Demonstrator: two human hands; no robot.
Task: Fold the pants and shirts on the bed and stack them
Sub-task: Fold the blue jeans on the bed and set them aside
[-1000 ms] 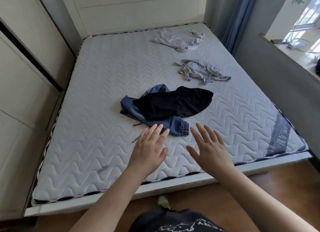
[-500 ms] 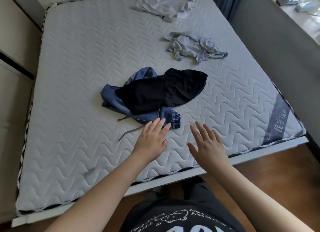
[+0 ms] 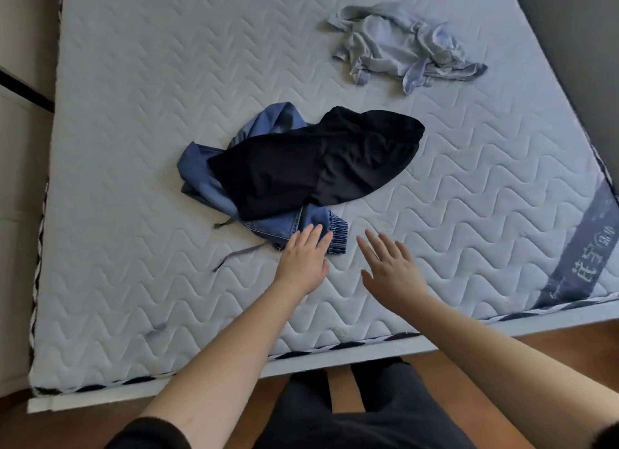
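Denim is what the left hand [image 3: 303, 259] reaches first: its fingers [image 3: 313, 235], straight and close together, lie over the elastic cuff of the blue jeans [image 3: 284, 225], holding nothing. The right hand [image 3: 390, 269] hovers just beside that cuff, over bare mattress, its fingers [image 3: 371, 244] spread wide and also empty.

The jeans lie crumpled near the middle of the bed [image 3: 134, 180], with a black garment [image 3: 318, 167] draped over most of them; a loose drawstring [image 3: 234, 256] trails from the jeans toward the near edge. A pale grey garment [image 3: 398, 51] lies bunched well apart, toward the far right.

Folding has probably not begun. To do this step well, I would pinch the cuff firmly, draw the jeans out from under the black piece rather than lifting both together, then spread them flat on the open mattress before folding.
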